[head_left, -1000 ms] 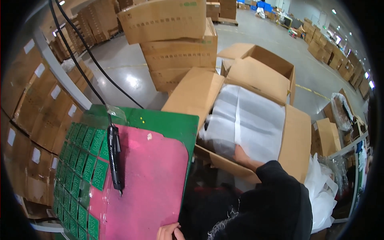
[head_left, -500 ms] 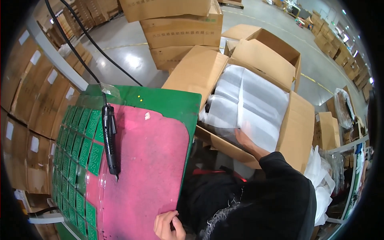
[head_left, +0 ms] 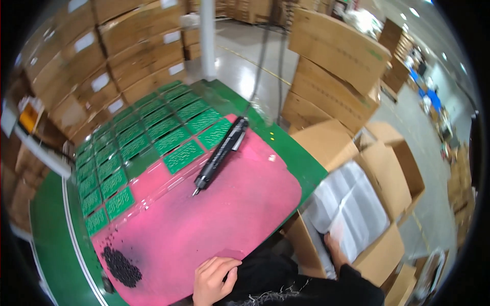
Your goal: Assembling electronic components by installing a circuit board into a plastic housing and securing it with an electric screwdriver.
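My left hand (head_left: pixel 217 278) rests at the front edge of the pink mat (head_left: pixel 219 219), its fingers loosely curled and nothing visible in them. To the right, my right hand (head_left: pixel 334 242) reaches into an open cardboard box (head_left: pixel 380 255). Its blurred fingers appear stretched out against the white, foam-like wrapping (head_left: pixel 357 204) that fills the box. A black electric screwdriver (head_left: pixel 222 153) lies across the mat, tip toward me. Beyond it, green circuit boards (head_left: pixel 176 140) sit in rows in a clear tray. Small black screw-like pieces (head_left: pixel 121 268) are heaped at the mat's near left corner.
The mat lies on a green tabletop (head_left: pixel 311 176). Large cartons (head_left: pixel 332 76) are stacked past its far right corner, and more cartons (head_left: pixel 138 56) form a wall behind. A white post (head_left: pixel 207 41) rises at the far edge. Another open box (head_left: pixel 408 168) adjoins the wrapped one.
My view has swung left, so the mat's near left corner and the black heap now show. My right hand remains at the white wrapping; my left hand stays at the mat's edge.
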### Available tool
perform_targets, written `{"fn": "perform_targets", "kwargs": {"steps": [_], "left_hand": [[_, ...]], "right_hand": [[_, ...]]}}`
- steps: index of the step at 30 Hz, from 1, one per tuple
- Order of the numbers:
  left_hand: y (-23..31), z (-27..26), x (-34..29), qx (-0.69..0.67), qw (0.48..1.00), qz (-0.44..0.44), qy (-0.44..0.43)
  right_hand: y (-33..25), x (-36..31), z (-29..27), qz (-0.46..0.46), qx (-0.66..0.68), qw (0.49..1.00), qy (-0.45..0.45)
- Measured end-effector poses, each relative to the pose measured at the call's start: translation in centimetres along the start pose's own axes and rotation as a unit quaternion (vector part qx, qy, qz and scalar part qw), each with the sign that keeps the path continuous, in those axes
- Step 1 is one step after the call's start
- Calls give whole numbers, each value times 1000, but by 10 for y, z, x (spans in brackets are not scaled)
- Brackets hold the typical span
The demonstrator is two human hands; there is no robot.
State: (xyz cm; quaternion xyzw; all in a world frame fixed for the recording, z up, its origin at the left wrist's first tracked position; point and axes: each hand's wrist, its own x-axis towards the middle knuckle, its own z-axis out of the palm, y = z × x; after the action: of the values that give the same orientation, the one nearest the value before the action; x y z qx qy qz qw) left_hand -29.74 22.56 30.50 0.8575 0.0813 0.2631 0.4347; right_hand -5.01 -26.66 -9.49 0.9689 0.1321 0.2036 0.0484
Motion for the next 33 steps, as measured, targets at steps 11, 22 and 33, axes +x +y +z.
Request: {"fn": "perform_targets", "kwargs": {"steps": [11,22,33], "left_hand": [[-13,-1,-10,-7,998,53,-19],[-16,-28,-49,-17,995,72,62],[19,-82,18,247,969,0,3]], "right_hand": [[108,83,-251,216,3,972,90],[156,303,-343,-155,210,915,307],[-340,318,-465,-679,123,717,-98]]}}
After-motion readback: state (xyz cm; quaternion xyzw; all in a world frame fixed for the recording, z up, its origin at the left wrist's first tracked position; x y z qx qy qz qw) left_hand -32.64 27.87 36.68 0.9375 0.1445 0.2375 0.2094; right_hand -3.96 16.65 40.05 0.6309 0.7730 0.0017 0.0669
